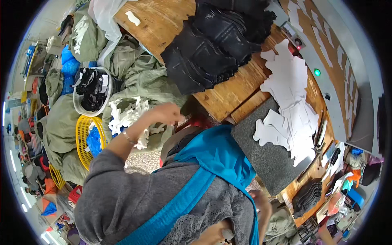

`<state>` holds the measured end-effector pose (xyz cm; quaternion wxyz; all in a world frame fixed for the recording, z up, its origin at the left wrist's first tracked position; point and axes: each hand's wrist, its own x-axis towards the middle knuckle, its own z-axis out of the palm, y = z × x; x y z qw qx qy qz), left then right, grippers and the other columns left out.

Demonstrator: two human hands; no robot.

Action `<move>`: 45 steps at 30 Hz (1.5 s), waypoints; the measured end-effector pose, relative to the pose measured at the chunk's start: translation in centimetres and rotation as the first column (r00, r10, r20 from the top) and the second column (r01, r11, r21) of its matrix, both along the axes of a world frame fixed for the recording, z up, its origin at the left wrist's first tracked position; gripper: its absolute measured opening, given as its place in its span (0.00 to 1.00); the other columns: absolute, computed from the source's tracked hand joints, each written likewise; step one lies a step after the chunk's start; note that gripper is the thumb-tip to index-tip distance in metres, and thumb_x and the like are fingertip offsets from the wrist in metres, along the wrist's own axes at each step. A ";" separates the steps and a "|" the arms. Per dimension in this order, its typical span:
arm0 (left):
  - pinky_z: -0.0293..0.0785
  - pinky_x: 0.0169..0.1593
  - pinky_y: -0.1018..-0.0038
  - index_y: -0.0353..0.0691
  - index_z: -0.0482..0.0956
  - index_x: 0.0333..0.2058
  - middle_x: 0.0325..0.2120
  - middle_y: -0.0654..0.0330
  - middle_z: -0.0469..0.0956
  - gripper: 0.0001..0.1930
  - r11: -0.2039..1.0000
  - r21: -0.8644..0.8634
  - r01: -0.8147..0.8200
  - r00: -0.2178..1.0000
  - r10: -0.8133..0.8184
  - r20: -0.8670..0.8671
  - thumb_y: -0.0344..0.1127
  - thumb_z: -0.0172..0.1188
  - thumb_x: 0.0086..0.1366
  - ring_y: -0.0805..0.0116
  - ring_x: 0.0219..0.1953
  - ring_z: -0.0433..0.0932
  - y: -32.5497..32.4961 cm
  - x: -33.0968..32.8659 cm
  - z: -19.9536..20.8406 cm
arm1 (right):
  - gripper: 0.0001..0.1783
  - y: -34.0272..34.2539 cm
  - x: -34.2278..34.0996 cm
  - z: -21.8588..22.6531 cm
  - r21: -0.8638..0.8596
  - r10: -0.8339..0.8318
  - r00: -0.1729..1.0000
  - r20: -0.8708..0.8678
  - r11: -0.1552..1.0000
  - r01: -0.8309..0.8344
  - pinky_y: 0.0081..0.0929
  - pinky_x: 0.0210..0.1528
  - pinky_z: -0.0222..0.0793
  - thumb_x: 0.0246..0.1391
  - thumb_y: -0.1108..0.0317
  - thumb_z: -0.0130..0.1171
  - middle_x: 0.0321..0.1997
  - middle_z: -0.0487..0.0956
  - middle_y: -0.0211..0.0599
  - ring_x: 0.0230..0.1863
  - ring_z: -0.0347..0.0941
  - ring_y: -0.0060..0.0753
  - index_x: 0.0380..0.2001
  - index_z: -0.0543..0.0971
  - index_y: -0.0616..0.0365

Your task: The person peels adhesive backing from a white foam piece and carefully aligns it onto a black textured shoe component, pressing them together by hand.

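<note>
Left hand (165, 113) half-curled near white scraps (124, 115), right hand (257, 197) blurred beside apron (214, 149); can't tell grip of either. Steady both, keep clear of surface (220, 101) corner.

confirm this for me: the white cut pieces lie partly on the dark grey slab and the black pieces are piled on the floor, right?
Not quite: the black pieces are piled on the wooden table, not on the floor, as the head view shows. The white cut pieces do lie partly on the dark grey slab.
</note>
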<state>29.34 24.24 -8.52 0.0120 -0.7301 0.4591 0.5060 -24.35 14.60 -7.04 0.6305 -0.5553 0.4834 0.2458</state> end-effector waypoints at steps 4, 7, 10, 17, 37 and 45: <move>0.71 0.32 0.72 0.36 0.77 0.34 0.25 0.57 0.77 0.14 0.555 -0.799 -0.232 0.852 0.513 0.109 0.41 0.60 0.56 0.65 0.27 0.77 -5.4 3.8 6.5 | 0.10 -7.3 19.3 9.9 -0.284 0.048 0.931 0.362 0.957 0.061 0.20 0.25 0.69 0.53 0.68 0.55 0.23 0.78 0.33 0.22 0.72 0.17 0.29 0.77 0.67; 0.70 0.44 0.69 0.37 0.73 0.44 0.40 0.55 0.74 0.21 0.355 -0.929 0.105 0.840 0.468 0.274 0.43 0.61 0.55 0.59 0.40 0.74 -9.5 6.9 6.3 | 0.08 -10.4 31.4 6.6 -0.706 0.339 0.771 0.539 0.681 0.194 0.22 0.32 0.69 0.52 0.71 0.56 0.28 0.79 0.39 0.27 0.76 0.26 0.35 0.76 0.62; 0.65 0.52 0.66 0.40 0.69 0.49 0.49 0.53 0.67 0.25 0.441 -0.869 0.224 0.871 0.309 0.382 0.44 0.61 0.55 0.54 0.50 0.67 -12.0 7.6 6.0 | 0.14 -12.2 42.3 6.1 -0.683 0.401 0.570 0.717 0.566 0.461 0.26 0.39 0.69 0.52 0.75 0.52 0.39 0.78 0.37 0.37 0.75 0.35 0.44 0.72 0.60; 0.71 0.39 0.67 0.39 0.69 0.38 0.39 0.59 0.70 0.24 0.480 -0.875 0.065 0.910 0.331 0.249 0.46 0.66 0.48 0.58 0.39 0.73 -11.5 7.3 6.5 | 0.29 -13.6 46.5 4.2 -0.943 0.701 0.651 0.291 0.096 0.318 0.33 0.43 0.60 0.42 0.82 0.49 0.46 0.77 0.25 0.43 0.69 0.35 0.52 0.65 0.57; 0.64 0.26 0.83 0.33 0.76 0.30 0.34 0.63 0.72 0.10 0.647 -0.754 -0.115 0.968 -0.098 -0.231 0.24 0.65 0.46 0.80 0.24 0.69 -9.3 -0.9 14.7 | 0.14 -12.4 33.7 9.3 -0.791 0.685 0.433 0.586 0.601 0.120 0.33 0.36 0.67 0.46 0.65 0.61 0.29 0.77 0.45 0.32 0.74 0.40 0.35 0.75 0.61; 0.60 0.20 0.87 0.41 0.77 0.38 0.31 0.69 0.76 0.12 0.614 -0.440 -0.656 0.660 0.183 -0.729 0.43 0.55 0.63 0.84 0.22 0.69 -18.3 -10.7 11.1 | 0.10 -17.3 23.3 11.3 -0.650 0.110 0.709 0.697 0.515 0.559 0.24 0.23 0.57 0.54 0.68 0.56 0.16 0.65 0.34 0.20 0.56 0.20 0.27 0.72 0.65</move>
